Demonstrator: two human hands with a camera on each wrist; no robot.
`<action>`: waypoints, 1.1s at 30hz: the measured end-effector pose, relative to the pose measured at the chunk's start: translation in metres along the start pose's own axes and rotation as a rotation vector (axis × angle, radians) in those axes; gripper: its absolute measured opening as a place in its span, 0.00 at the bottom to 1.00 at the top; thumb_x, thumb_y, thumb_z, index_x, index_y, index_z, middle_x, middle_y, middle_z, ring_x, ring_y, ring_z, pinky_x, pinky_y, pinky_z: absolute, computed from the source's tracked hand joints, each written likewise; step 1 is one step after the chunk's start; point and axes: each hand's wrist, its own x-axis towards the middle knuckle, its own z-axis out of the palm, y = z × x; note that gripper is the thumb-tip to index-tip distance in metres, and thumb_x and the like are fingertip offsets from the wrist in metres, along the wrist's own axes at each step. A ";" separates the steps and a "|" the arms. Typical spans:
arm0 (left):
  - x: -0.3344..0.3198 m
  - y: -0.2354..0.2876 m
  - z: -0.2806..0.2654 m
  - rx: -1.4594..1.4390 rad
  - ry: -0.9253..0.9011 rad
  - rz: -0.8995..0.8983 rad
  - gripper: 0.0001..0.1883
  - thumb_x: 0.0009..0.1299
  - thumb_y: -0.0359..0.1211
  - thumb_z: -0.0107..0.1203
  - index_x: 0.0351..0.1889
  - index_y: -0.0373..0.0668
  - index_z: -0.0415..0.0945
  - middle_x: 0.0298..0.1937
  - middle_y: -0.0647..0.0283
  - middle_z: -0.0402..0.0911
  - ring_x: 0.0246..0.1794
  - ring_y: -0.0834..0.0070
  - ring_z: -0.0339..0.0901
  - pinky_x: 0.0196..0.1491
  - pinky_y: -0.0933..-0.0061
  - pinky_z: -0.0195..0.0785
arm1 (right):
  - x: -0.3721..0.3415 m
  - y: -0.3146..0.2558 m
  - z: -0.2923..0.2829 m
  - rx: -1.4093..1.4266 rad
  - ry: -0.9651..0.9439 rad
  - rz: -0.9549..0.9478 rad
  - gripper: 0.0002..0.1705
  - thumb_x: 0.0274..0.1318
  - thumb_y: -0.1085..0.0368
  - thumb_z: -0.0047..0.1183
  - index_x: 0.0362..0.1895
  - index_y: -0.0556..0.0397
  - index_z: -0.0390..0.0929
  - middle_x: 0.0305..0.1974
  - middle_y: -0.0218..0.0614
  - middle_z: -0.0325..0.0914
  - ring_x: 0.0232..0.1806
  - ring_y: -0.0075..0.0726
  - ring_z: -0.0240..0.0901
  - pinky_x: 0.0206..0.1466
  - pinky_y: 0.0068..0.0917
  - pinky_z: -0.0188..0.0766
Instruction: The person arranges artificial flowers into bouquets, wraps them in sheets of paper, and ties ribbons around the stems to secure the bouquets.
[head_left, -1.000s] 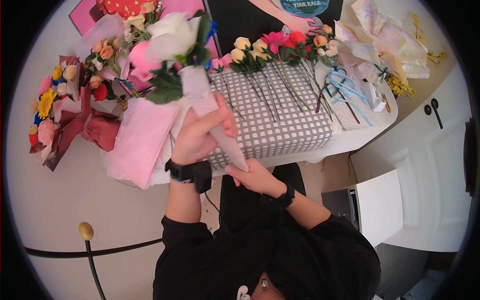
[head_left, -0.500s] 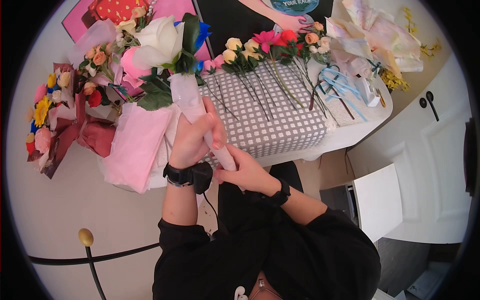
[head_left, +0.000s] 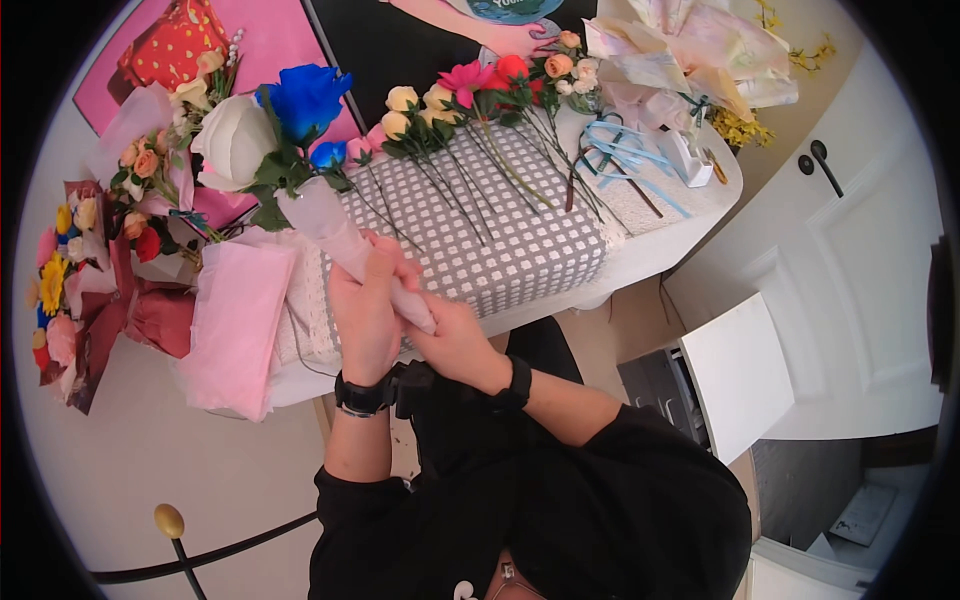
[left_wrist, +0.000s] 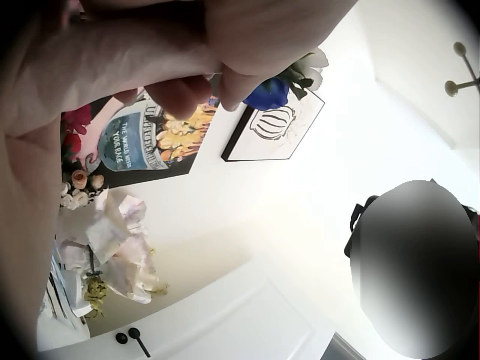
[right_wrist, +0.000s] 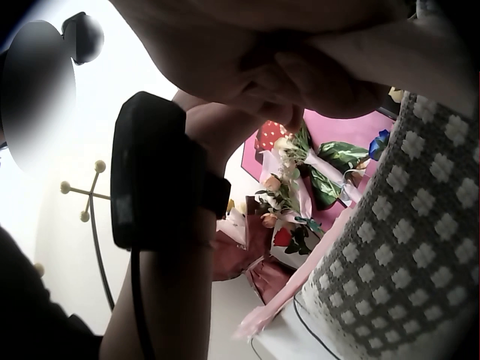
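Observation:
A bunch of large flowers leans up and left in the head view, with a white rose (head_left: 235,143), a blue rose (head_left: 308,103) and green leaves at its top. Pale paper wraps its stems into a narrow handle (head_left: 325,228). My left hand (head_left: 365,320) grips this handle around its middle, fingers curled over it. Close below, my right hand (head_left: 458,345) holds the lower end, thumb along the paper. In the left wrist view the blue rose (left_wrist: 266,94) shows beyond the fingers. The stem ends are hidden by the right hand.
Folded pink paper (head_left: 240,325) hangs over the table's left edge. Several single-stem flowers (head_left: 440,120) lie across the grey-and-white checked cloth (head_left: 540,245). Blue ribbon (head_left: 625,155) and a paper-wrapped bouquet (head_left: 700,45) are at the right; a red-wrapped bouquet (head_left: 160,315) stands at the left.
The bunch has turned in the hands: the blue rose now shows fully and the pink one is mostly hidden. My right hand has moved up the handle, nearer the left. The head view has swung right.

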 end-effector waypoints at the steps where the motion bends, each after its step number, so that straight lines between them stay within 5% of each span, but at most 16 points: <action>1: 0.001 -0.001 0.001 -0.004 0.018 0.013 0.09 0.74 0.31 0.53 0.45 0.40 0.65 0.30 0.65 0.72 0.27 0.78 0.71 0.37 0.71 0.71 | -0.001 -0.001 -0.002 -0.004 0.004 -0.001 0.13 0.58 0.61 0.57 0.42 0.58 0.78 0.29 0.49 0.81 0.32 0.50 0.82 0.36 0.38 0.75; 3: 0.001 -0.001 0.004 -0.011 0.026 0.023 0.08 0.75 0.32 0.52 0.45 0.40 0.65 0.28 0.67 0.69 0.24 0.79 0.68 0.34 0.72 0.69 | -0.003 -0.005 -0.009 0.037 -0.181 0.116 0.20 0.57 0.62 0.61 0.51 0.58 0.77 0.35 0.42 0.83 0.37 0.33 0.81 0.42 0.30 0.76; 6: -0.004 0.009 0.005 -0.046 0.071 -0.081 0.08 0.78 0.35 0.49 0.47 0.42 0.65 0.25 0.71 0.62 0.21 0.82 0.60 0.30 0.74 0.64 | 0.002 -0.025 -0.058 -0.055 -0.421 0.028 0.25 0.56 0.61 0.63 0.56 0.56 0.76 0.39 0.41 0.83 0.40 0.31 0.81 0.46 0.30 0.76; 7: -0.006 0.014 -0.002 -0.025 0.048 -0.092 0.07 0.79 0.36 0.48 0.47 0.43 0.65 0.25 0.71 0.61 0.21 0.83 0.59 0.29 0.75 0.63 | 0.004 -0.014 -0.080 -0.012 -0.347 -0.079 0.23 0.57 0.54 0.63 0.52 0.53 0.79 0.37 0.42 0.84 0.38 0.34 0.81 0.42 0.31 0.77; 9: -0.013 0.019 -0.012 -0.047 0.043 -0.118 0.06 0.80 0.36 0.46 0.46 0.45 0.64 0.24 0.71 0.59 0.19 0.83 0.57 0.24 0.78 0.59 | 0.013 -0.024 -0.143 -0.087 -0.040 0.091 0.14 0.61 0.60 0.59 0.46 0.54 0.83 0.35 0.36 0.84 0.36 0.27 0.80 0.42 0.27 0.75; 11: -0.022 0.024 -0.026 -0.025 0.022 -0.148 0.06 0.80 0.36 0.45 0.47 0.44 0.64 0.23 0.71 0.59 0.17 0.84 0.57 0.22 0.79 0.57 | 0.026 -0.016 -0.217 -0.317 0.263 0.038 0.12 0.63 0.62 0.55 0.45 0.53 0.83 0.29 0.33 0.82 0.31 0.22 0.75 0.37 0.25 0.72; 12: -0.027 0.025 -0.030 -0.001 0.005 -0.175 0.07 0.80 0.36 0.45 0.47 0.44 0.63 0.23 0.71 0.59 0.16 0.84 0.56 0.19 0.80 0.56 | 0.034 -0.006 -0.252 -0.479 0.425 0.033 0.12 0.61 0.61 0.56 0.43 0.53 0.83 0.29 0.38 0.83 0.30 0.28 0.78 0.36 0.28 0.73; 14: -0.034 0.027 -0.031 -0.039 0.032 -0.189 0.05 0.77 0.31 0.48 0.46 0.43 0.64 0.20 0.69 0.61 0.14 0.82 0.59 0.19 0.78 0.57 | 0.047 -0.010 -0.303 -0.896 0.453 0.119 0.13 0.58 0.61 0.55 0.43 0.54 0.83 0.31 0.46 0.83 0.33 0.43 0.81 0.38 0.35 0.75; 17: -0.039 0.025 -0.029 -0.026 -0.040 -0.211 0.07 0.76 0.31 0.50 0.47 0.42 0.64 0.20 0.69 0.61 0.14 0.82 0.59 0.19 0.78 0.57 | 0.066 -0.002 -0.341 -1.019 0.386 0.202 0.14 0.55 0.63 0.53 0.43 0.54 0.82 0.36 0.53 0.82 0.40 0.57 0.80 0.46 0.43 0.75; 21: -0.043 0.014 -0.027 -0.058 -0.056 -0.236 0.09 0.75 0.31 0.51 0.48 0.42 0.63 0.21 0.68 0.62 0.15 0.81 0.59 0.20 0.78 0.57 | 0.105 0.038 -0.369 -1.173 0.233 0.143 0.18 0.53 0.65 0.51 0.48 0.53 0.81 0.43 0.54 0.82 0.49 0.58 0.77 0.56 0.45 0.72; 33: -0.061 0.013 -0.041 -0.019 -0.034 -0.235 0.09 0.75 0.33 0.52 0.46 0.44 0.63 0.21 0.69 0.61 0.14 0.82 0.58 0.18 0.79 0.55 | 0.187 0.068 -0.368 -1.342 0.069 0.372 0.12 0.50 0.65 0.54 0.38 0.56 0.84 0.42 0.53 0.82 0.47 0.58 0.79 0.52 0.45 0.75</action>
